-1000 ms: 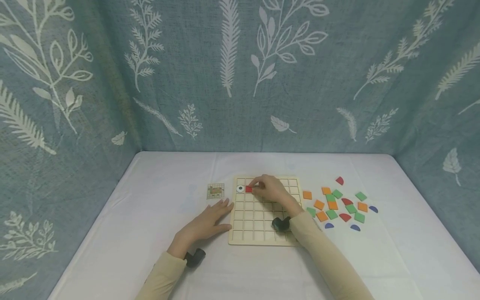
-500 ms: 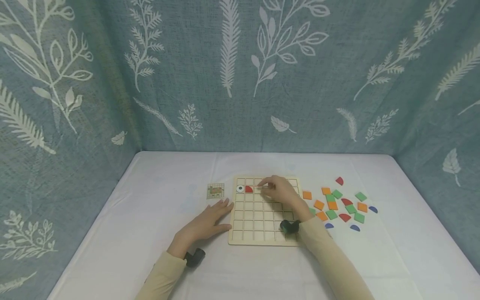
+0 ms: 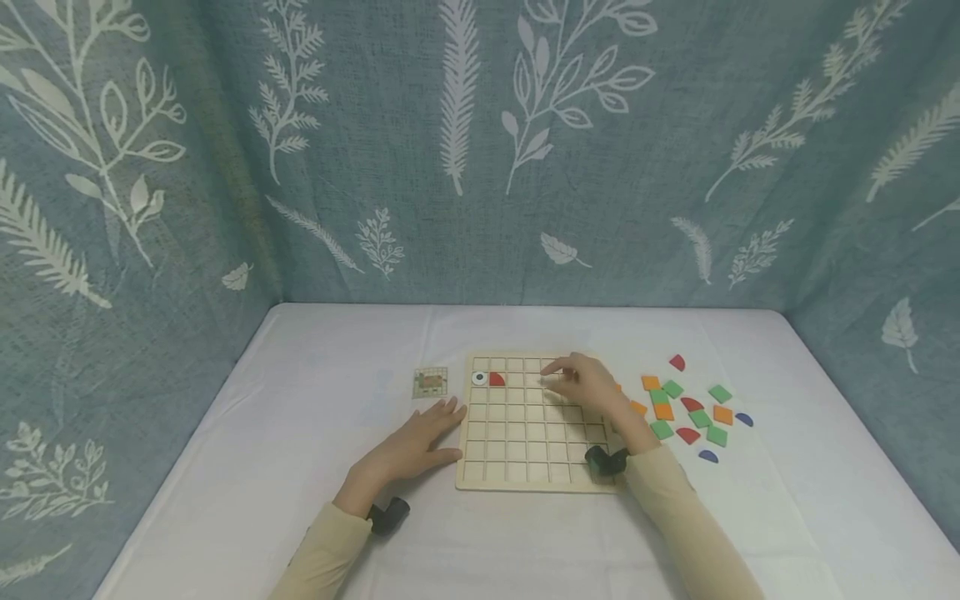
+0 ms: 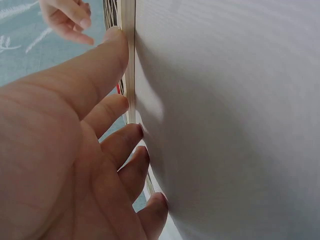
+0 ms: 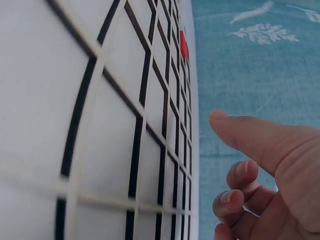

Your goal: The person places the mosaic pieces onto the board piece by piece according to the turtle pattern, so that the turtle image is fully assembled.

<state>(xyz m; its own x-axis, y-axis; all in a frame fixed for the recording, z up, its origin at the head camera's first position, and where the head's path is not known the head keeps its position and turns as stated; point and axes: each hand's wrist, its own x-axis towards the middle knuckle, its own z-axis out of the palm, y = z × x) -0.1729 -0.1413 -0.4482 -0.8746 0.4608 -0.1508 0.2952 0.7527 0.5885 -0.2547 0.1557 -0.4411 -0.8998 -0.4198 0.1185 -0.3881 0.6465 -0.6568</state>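
A wooden grid board (image 3: 517,451) lies flat on the table. In its upper left cells sit a white disc with a dark dot (image 3: 480,378) and, beside it, a red quarter-circle tile (image 3: 497,379). My left hand (image 3: 412,440) rests at the board's left edge; in the left wrist view its thumb and index fingertip touch the rim. Over the board's upper right part hovers my right hand (image 3: 588,385), thumb and fingers apart with nothing between them. The right wrist view shows that hand (image 5: 270,175) clear of the grid, its other fingers loosely bent.
Right of the board lie scattered tiles: several green squares (image 3: 717,436), several orange squares (image 3: 723,415), red quarter-circles (image 3: 687,435) and blue half-circles (image 3: 708,456). My right hand and forearm cover some of them. A small picture card (image 3: 430,382) lies left of the board.
My right hand has let go of the red quarter-circle tile, leaving it in its cell, and has moved right across the board. The left hand has stayed in place.
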